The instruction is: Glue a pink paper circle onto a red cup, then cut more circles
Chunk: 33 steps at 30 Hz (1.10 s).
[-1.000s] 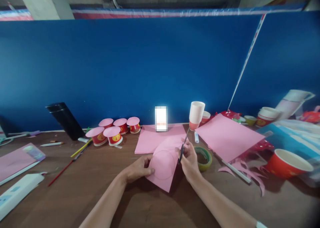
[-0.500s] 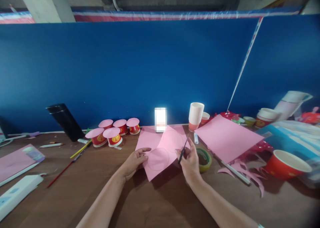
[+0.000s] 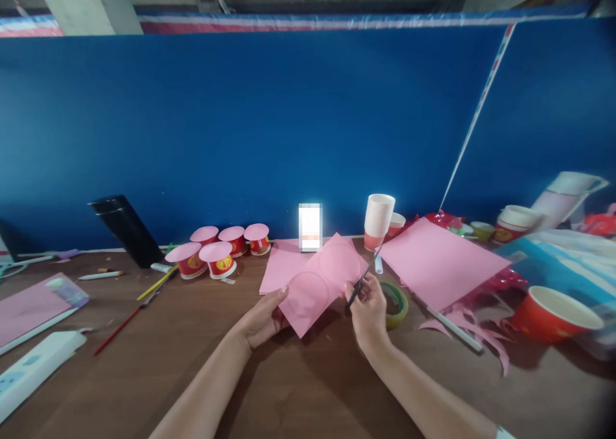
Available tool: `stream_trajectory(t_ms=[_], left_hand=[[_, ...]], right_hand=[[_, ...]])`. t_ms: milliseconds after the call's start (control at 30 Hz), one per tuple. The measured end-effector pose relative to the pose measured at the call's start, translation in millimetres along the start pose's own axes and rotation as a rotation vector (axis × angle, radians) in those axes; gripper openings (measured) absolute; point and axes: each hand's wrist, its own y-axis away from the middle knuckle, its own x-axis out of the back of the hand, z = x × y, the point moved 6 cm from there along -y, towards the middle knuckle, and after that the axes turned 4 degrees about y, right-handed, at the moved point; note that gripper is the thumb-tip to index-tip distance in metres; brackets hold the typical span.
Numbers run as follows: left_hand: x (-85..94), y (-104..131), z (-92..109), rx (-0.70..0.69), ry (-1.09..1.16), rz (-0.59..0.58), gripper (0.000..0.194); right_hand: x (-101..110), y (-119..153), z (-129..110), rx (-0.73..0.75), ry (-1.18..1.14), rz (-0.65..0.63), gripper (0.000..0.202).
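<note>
The scissors lean further right than before. Left fingers pinch the pink sheet's left edge; right fingers hold the scissors at its right.

Dim, soft light here, shadows spreading over the near side of the brown wooden bench; the small white pixelated rectangle glares, and the bench's right end looks stretched, slightly blurry.

Pink paper sheet, one: thin, marked with two circle outlines; raised over the middle of the tabletop, one corner toward the near edge. Scissors, one pair: dark, slender; at the sheet's right side, tips pointing far and rightward.
</note>
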Motion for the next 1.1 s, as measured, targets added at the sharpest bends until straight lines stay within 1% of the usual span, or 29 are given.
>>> stream_trajectory(t_ms=[100, 200, 267, 333, 400, 467, 533, 567, 633, 767, 833, 967, 1100], left_hand=[[-6.7, 1.6, -3.4, -0.002, -0.062, -0.049, 0.039], [-8.7, 1.9, -4.0, -0.020, -0.092, -0.050, 0.044], [-8.7, 2.5, -3.0, -0.036, -0.103, -0.040, 0.044], [-10.0, 3.5, -2.6, -0.041, -0.120, -0.053, 0.044], [-12.4, 4.0, -3.1, -0.037, -0.144, -0.086, 0.041], [-12.9, 3.0, -3.3, -0.046, -0.170, -0.101, 0.030], [-10.0, 0.6, -2.0, -0.071, -0.183, -0.075, 0.017], [-8.0, -0.8, -0.6, -0.089, -0.179, -0.054, 0.016], [-3.8, -3.0, 2.5, -0.123, -0.155, -0.006, 0.019], [2.0, -2.6, 6.6, -0.148, -0.158, 0.108, 0.034], [1.0, -1.4, 5.8, -0.137, -0.206, 0.119, 0.035], [-2.6, -2.0, 1.7, -0.125, -0.278, 0.080, 0.034], [4.9, -4.5, 3.6, -0.183, -0.225, 0.155, 0.032]], right_hand=[[-0.1, 0.8, 2.1, -0.012, -0.024, 0.001, 0.033], [0.4, 1.2, -0.1, -0.012, -0.039, 0.011, 0.034], [1.4, 0.8, -2.2, -0.017, -0.061, 0.027, 0.035], [2.4, 0.2, -3.6, -0.028, -0.083, 0.046, 0.035], [2.7, -0.1, -4.4, -0.040, -0.102, 0.053, 0.035], [2.5, 0.2, -4.7, -0.048, -0.109, 0.053, 0.036], [2.5, 1.1, -4.7, -0.052, -0.094, 0.053, 0.036], [2.3, 1.6, -4.6, -0.053, -0.083, 0.050, 0.036], [1.2, 2.7, -3.9, -0.053, -0.066, 0.034, 0.035], [-1.3, 4.4, -1.7, -0.054, -0.081, 0.008, 0.034], [-2.2, 5.0, -1.0, -0.062, -0.091, 0.003, 0.034], [-3.8, 6.3, -3.0, -0.061, -0.089, -0.009, 0.035], [-4.9, 7.6, -5.2, -0.027, -0.021, -0.029, 0.036]])
